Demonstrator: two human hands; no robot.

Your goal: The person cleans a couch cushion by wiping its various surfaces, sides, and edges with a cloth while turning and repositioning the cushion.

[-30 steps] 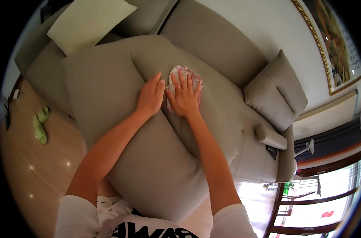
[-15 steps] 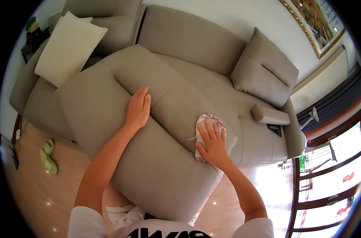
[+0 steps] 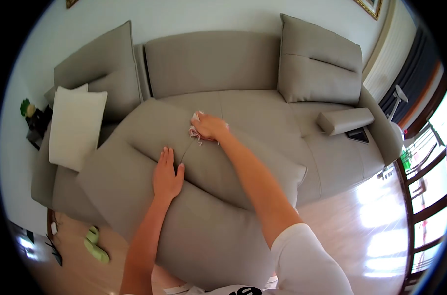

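Observation:
A large grey-brown sofa cushion [image 3: 209,236] lies tilted across the front of the sofa, close to my body. My left hand [image 3: 168,178] rests flat on it beside the lengthwise crease, fingers stretched out and holding nothing. Farther up, near the cushion's far edge, my right hand [image 3: 209,126] presses a bunched cloth [image 3: 194,132] against the surface. The cloth is whitish with reddish patches and loose threads; most of it is hidden under the hand.
The sofa [image 3: 213,61] stands along the wall. A back cushion [image 3: 321,64] leans at its right, above a loose padded armrest piece [image 3: 345,121]. Cream pillows [image 3: 77,128] sit at the left. Green slippers [image 3: 96,245] lie on the floor. Windowed doors [image 3: 432,211] are at the right.
My right hand has moved with the cloth from the cushion's right end up and left to its far edge. The left hand stays on the cushion. The camera view has turned.

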